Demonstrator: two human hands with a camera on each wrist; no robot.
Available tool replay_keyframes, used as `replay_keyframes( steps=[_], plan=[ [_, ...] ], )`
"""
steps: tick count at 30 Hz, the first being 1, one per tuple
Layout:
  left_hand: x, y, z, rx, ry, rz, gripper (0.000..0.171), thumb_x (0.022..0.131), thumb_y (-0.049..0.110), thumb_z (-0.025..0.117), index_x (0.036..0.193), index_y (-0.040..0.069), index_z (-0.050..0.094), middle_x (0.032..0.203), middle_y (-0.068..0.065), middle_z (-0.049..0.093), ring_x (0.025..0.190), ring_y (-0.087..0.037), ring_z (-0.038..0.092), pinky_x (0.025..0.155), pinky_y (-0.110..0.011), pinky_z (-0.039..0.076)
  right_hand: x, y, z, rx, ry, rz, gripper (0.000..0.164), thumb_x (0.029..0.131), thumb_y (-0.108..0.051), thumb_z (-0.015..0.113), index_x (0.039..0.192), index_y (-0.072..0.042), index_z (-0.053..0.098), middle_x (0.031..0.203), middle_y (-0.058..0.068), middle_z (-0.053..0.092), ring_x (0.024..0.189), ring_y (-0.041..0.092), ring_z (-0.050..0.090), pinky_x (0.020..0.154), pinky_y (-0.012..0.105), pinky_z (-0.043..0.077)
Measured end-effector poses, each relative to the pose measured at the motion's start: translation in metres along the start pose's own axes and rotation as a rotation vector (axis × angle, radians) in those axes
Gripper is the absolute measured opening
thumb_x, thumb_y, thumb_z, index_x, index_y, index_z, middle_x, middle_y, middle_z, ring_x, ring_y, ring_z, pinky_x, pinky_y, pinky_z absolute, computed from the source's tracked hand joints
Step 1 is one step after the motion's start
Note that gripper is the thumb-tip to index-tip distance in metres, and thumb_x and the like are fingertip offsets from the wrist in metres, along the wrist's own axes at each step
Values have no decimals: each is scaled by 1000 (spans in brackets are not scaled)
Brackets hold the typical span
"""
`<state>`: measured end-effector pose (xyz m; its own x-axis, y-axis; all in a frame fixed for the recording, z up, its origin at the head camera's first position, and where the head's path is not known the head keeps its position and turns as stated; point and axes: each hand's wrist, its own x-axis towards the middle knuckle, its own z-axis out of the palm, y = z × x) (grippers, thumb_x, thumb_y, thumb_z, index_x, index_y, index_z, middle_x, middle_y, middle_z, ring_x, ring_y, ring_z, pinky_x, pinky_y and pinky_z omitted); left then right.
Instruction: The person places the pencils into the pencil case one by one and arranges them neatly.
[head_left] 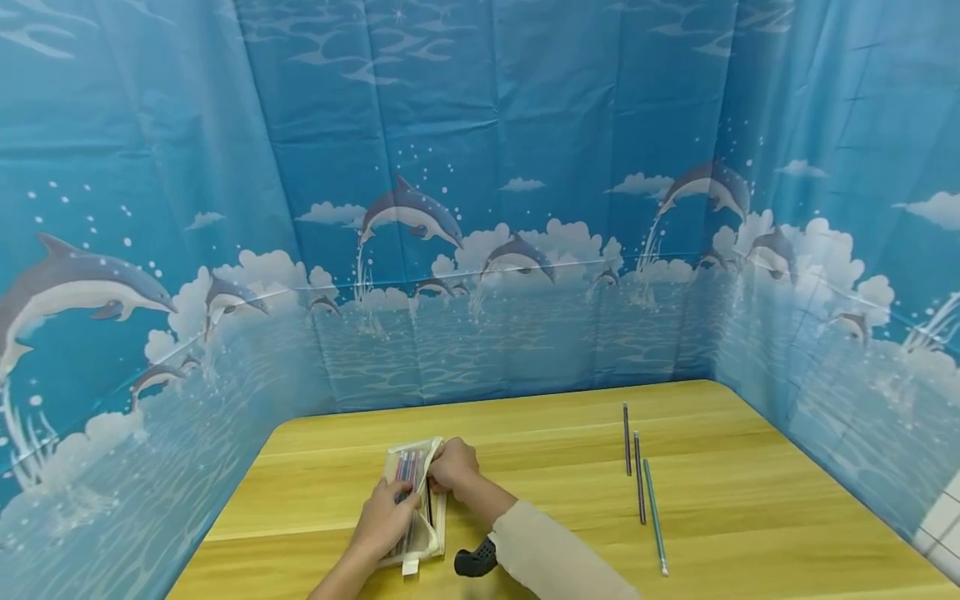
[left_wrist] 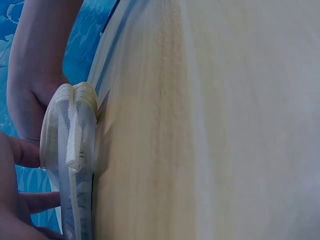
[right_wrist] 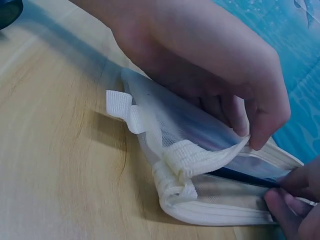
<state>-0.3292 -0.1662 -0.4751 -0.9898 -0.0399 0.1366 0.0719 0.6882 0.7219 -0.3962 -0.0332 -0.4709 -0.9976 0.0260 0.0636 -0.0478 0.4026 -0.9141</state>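
Note:
A cream-edged mesh pencil pouch point(head_left: 441, 533) lies on the table with its zip side open. Several pencils point(head_left: 408, 462) show through the mesh. My left hand point(head_left: 384, 518) lies over the pouch; in the right wrist view, the left hand point(right_wrist: 225, 70) pinches the raised edge of the opening between thumb and finger. At the far right side of the pouch is my right hand point(head_left: 453, 467). Its fingertips pinch a dark pencil point(right_wrist: 242, 176) that lies inside the opening. Part of that pencil is hidden by the pouch edge and fingers.
Two dark purple pencils point(head_left: 627, 439) point(head_left: 640, 479) and a teal pencil point(head_left: 655, 517) lie apart on the right of the yellow wood-grain table point(head_left: 555, 467). A black perforated object point(head_left: 476, 558) shows beside the right forearm. A blue dolphin-print curtain point(head_left: 487, 333) surrounds the table's back and sides.

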Motion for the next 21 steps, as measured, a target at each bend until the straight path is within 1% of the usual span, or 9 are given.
replay_keyframes(
  steps=[4,5,7,9,11,14,16,18,21],
  plan=[
    [1,-1,-1,9,-15,5,51,93,29,61,132,-3,67,152,-45,30,135,-66,34,105,-72,35,-1,-1,1,158,-88,55,11,89,10,68,87,2,74,77,12,66,58,21,68,53,30,59],
    [1,-1,-1,10,-19,0,51,94,30,60,132,-3,67,153,-45,29,136,-65,34,105,-71,36,-2,-1,0,194,-107,73,12,89,11,67,96,4,74,83,12,66,61,21,69,56,30,59],
    [1,-1,-1,15,-31,-9,52,96,33,59,133,-3,66,154,-44,28,137,-65,32,106,-72,35,-5,-2,-2,263,-142,97,25,90,13,64,114,8,71,95,14,65,68,22,70,62,32,61],
    [2,0,0,16,-41,-20,53,97,34,58,134,-3,65,155,-44,27,138,-65,30,107,-72,33,-8,-3,-6,282,-158,114,32,90,13,64,121,9,69,99,15,66,71,23,71,65,33,62],
    [1,0,1,15,-41,-23,53,96,33,58,134,-3,65,155,-43,27,138,-66,30,107,-73,31,-11,-4,-10,270,-155,117,32,90,12,66,121,9,70,96,15,67,71,25,72,65,35,62],
    [1,0,1,12,-36,-21,53,94,31,59,135,-2,65,156,-42,27,137,-66,30,107,-74,30,-14,-6,-16,213,-137,109,20,87,12,71,105,4,74,83,14,67,67,27,73,61,36,62],
    [0,-1,1,8,-30,-20,53,92,30,59,134,-1,66,156,-42,27,137,-66,30,107,-75,30,-15,-6,-19,189,-141,101,16,85,12,73,97,2,73,79,13,67,65,28,73,59,37,61],
    [0,-1,1,6,-28,-19,52,92,29,59,134,-1,66,155,-43,27,138,-66,30,108,-74,29,-15,-6,-21,178,-161,92,14,84,11,73,92,0,71,79,13,66,65,28,73,58,37,61],
    [0,1,1,4,-31,-16,51,91,28,60,132,-1,67,154,-45,27,137,-67,30,108,-74,30,-15,-5,-25,171,-199,81,13,84,10,74,91,0,69,84,13,64,65,29,72,58,37,61]
  ],
)
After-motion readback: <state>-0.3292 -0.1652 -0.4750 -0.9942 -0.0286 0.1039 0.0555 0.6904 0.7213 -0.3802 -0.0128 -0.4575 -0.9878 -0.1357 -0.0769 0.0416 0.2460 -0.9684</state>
